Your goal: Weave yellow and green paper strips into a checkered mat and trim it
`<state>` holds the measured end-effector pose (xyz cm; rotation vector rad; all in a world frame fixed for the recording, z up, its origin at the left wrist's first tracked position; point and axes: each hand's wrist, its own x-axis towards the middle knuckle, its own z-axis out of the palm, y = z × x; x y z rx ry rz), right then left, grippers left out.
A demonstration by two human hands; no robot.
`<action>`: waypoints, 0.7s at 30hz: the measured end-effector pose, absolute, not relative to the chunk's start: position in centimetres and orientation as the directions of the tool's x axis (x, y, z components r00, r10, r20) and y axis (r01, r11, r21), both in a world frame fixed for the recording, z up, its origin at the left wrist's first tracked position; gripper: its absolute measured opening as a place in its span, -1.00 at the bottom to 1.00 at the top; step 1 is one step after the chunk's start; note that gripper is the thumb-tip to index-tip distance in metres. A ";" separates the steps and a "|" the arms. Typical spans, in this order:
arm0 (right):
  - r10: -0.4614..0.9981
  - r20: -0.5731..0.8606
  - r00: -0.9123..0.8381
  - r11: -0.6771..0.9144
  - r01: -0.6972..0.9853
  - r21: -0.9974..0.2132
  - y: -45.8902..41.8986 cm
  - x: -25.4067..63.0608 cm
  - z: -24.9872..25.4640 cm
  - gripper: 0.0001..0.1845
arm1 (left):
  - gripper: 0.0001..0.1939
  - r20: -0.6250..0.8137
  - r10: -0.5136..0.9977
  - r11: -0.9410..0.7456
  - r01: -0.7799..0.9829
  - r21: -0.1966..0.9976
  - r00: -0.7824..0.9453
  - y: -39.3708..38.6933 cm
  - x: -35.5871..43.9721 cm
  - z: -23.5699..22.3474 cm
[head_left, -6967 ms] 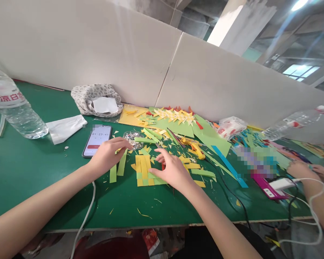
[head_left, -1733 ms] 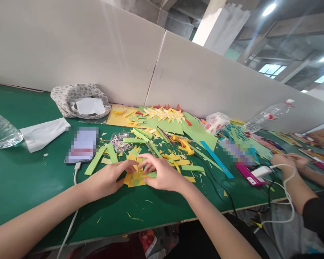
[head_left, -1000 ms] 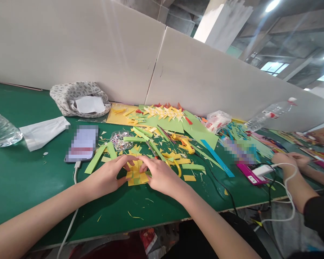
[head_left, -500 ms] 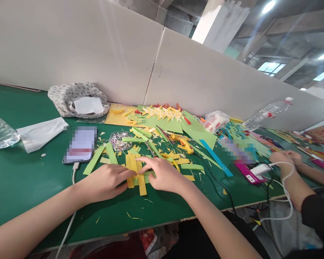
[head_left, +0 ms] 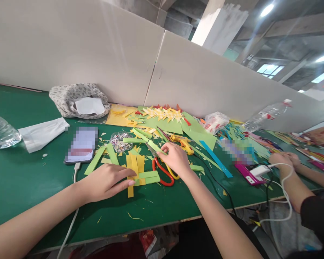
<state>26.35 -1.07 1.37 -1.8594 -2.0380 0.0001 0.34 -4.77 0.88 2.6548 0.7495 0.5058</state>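
My left hand (head_left: 108, 181) lies palm down at the left side of a small weave of yellow paper strips (head_left: 140, 166), its fingers stretched out and touching it. Green paper strips (head_left: 150, 177) run across the yellow ones and stick out to the right. One yellow strip hangs down toward me. Above and to the right, my right hand (head_left: 176, 158) pinches the near end of a green paper strip (head_left: 154, 146). Under that hand lie scissors (head_left: 166, 182) with red and yellow handles, their blades partly covered by the strip.
A tray of small gems (head_left: 120, 141) and a phone (head_left: 82, 145) lie to the left. Behind are a yellow glue gun (head_left: 187, 146), paper scraps and a finished yellow woven piece (head_left: 163, 113). A co-worker's hands (head_left: 282, 160) are at the right, near a pink power strip (head_left: 251, 176).
The yellow strips were folded up, then laid flat; one now points toward me. My right hand has left the weave, moved up and right, and taken hold of a green strip.
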 end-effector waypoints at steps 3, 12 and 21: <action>0.950 0.310 -0.042 0.148 0.934 -0.324 -0.9 26.1 1.6 -0.96 | -0.73 0.230 0.603 -0.762 0.467 0.448 0.764 -4.4 0.3 0.1; 0.860 0.454 -0.235 0.470 0.710 -0.524 -1.7 23.2 1.2 -0.90 | -0.56 0.425 0.742 -0.669 0.614 0.420 0.518 -3.7 0.5 -1.2; 0.784 0.360 -0.507 0.621 0.624 -0.474 -1.9 21.2 2.3 -0.83 | -0.68 0.571 0.632 -0.693 0.712 0.112 0.524 -2.7 -0.6 -0.3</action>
